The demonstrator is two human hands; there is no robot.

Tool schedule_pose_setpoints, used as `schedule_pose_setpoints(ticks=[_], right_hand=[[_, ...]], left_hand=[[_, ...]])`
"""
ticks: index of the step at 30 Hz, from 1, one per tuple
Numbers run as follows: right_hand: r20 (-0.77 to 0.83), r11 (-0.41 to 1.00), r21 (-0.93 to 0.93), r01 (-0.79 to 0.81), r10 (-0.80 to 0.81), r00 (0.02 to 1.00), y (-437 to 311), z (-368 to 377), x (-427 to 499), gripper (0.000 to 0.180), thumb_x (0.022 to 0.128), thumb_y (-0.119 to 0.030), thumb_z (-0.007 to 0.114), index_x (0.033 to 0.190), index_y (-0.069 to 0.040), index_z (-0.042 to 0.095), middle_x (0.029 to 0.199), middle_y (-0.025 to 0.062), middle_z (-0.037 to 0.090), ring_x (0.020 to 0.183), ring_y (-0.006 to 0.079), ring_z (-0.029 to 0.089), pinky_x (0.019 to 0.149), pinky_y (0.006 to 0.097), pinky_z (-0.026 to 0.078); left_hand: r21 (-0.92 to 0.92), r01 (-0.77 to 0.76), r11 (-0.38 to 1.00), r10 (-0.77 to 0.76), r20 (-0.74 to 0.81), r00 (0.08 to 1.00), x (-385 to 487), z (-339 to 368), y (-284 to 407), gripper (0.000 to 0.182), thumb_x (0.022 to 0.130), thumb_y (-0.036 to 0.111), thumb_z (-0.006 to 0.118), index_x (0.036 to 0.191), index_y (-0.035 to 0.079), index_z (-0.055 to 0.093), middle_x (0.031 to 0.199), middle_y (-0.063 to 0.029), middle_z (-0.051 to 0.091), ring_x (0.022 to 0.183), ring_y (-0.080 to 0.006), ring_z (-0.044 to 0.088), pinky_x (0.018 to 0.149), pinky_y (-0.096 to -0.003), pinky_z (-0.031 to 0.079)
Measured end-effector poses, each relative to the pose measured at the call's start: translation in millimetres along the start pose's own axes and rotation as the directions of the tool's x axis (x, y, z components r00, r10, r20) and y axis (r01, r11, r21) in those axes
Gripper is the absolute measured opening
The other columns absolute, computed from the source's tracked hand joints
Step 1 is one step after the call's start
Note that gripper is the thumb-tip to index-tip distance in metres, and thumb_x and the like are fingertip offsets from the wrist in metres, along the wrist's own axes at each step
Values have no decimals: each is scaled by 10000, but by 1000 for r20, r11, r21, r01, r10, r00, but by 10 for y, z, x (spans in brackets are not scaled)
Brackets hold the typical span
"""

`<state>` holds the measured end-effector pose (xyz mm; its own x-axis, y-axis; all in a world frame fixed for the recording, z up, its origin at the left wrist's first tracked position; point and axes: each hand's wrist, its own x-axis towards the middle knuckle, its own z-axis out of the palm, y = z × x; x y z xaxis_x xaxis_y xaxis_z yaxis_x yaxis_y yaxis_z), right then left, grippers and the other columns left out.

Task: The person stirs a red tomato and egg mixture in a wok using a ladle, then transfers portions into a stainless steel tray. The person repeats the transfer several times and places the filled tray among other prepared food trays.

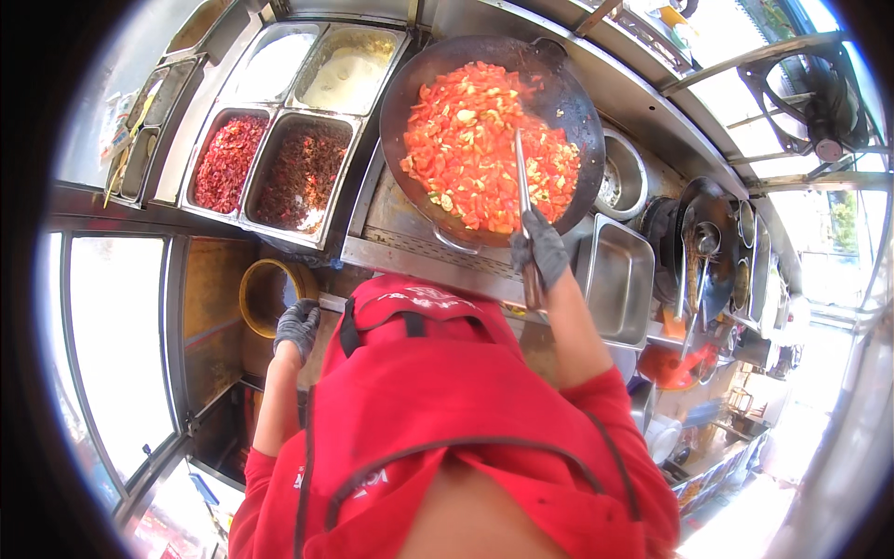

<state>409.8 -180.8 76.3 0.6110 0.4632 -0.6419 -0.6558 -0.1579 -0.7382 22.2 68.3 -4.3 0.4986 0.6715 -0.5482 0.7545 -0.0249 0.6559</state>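
Observation:
My right hand (541, 244), in a grey glove, grips the wooden handle of a long metal cooking utensil (522, 168). Its far end is buried in chopped tomato with pale, egg-like pieces (468, 140), so its shape is hidden. The food fills much of a large dark wok (583, 105) on the stove. My left hand (298, 325), also gloved, has curled fingers beside a yellow-rimmed bucket (246, 299). A short metal bar (332, 302) shows at its fingertips; whether the hand holds it is unclear.
Left of the wok stand several steel pans, with red chopped food (230, 161), dark reddish food (300, 168) and a pale substance (346, 70). A metal pot (625, 175) and a rectangular steel pan (620, 279) sit at right. Beyond them a ladle (707, 239) rests in another wok (723, 279).

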Motion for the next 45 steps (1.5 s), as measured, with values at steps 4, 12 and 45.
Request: schedule_pose_setpoints(ticks=[4, 12, 45], right_hand=[[54, 955, -295, 8, 8, 998, -256, -177, -729, 509, 926, -210, 557, 1404, -159, 389, 549, 8, 473, 391, 110, 437, 353, 257, 365], [-115, 901, -374, 221, -281, 953, -404, 53, 388, 509, 925, -163, 555, 1401, -163, 376, 559, -5, 462, 407, 105, 433, 370, 266, 373], [-15, 114, -993, -11, -34, 999, -7, 0, -1799, 655, 886, -275, 550, 1465, -189, 254, 817, 154, 650, 717, 285, 637, 722, 397, 497]], left_hand=[[-8, 36, 999, -36, -17, 999, -18, -73, -102, 196, 903, 148, 570, 1053, 34, 623, 940, -105, 675, 842, -193, 621, 789, -313, 478], [3, -11, 1000, 11, -43, 999, 28, -83, -98, 199, 900, 161, 577, 1056, 49, 626, 914, -99, 671, 821, -184, 617, 750, -321, 483], [28, -20, 999, 19, 10, 1000, 629, -360, -571, 147, 901, 52, 581, 1040, 35, 624, 915, -39, 658, 837, -132, 575, 751, -255, 461]])
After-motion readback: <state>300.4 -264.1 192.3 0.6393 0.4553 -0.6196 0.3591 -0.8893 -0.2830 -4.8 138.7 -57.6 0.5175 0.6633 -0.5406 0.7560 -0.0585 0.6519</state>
